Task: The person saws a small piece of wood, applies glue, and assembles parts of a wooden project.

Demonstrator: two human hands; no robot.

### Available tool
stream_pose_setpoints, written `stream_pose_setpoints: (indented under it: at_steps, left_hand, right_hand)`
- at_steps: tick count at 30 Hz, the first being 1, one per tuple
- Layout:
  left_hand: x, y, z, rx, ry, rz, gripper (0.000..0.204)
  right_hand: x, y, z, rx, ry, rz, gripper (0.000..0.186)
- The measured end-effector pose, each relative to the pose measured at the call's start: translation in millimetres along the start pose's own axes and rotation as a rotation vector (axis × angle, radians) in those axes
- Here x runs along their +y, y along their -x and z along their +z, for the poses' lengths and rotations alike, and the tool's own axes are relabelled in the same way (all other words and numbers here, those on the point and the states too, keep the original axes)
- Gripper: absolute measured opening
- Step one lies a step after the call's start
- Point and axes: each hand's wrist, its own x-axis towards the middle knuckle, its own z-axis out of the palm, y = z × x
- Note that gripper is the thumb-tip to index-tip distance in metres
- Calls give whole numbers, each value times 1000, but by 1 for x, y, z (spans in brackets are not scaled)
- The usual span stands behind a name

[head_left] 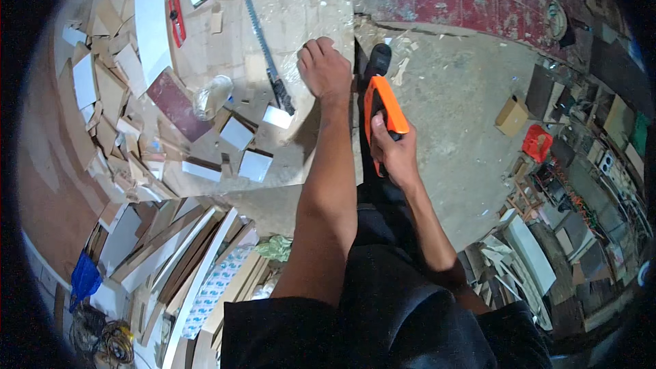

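Note:
My left hand point(324, 68) lies at the right edge of the pale work surface point(304, 14), fingers curled; whatever they grip, if anything, is hidden. Just right of it, my right hand point(398, 150) is closed round the orange-and-black handle of a tool point(388, 102); its working end is not clear. A thin toothed blade with a black handle point(263, 48) lies left of my left hand, near a small white block point(277, 116). A red utility knife point(176, 17) lies farther left.
Offcuts point(102, 96) litter the work surface's left side. Boards point(171, 287) stand below it. My black shoe point(378, 61) shows on the concrete floor point(465, 96). A red container point(536, 142), a cardboard box point(511, 116) and scrap wood are on the right.

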Motion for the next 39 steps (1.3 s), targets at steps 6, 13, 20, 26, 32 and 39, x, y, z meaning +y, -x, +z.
stream_pose_setpoints:
  at_steps: [6,13,20,26,32,39]
  left_hand:
    - [0,9,-15,-5,4,-24,21]
    - [1,4,-10,5,26,-9,20]
    - [-2,5,-13,-4,1,-14,19]
    - [3,6,-8,3,20,-12,19]
    - [0,8,-10,-4,19,-18,20]
    - [3,6,-10,17,40,-12,18]
  right_hand:
    - [-13,29,2,34,-18,98,29]
    - [-5,-2,5,36,110,9,32]
    - [-9,30,3,14,283,-132,37]
    - [7,2,8,100,229,-87,38]
    - [10,3,9,79,196,-55,36]
    - [16,16,1,76,208,-64,35]
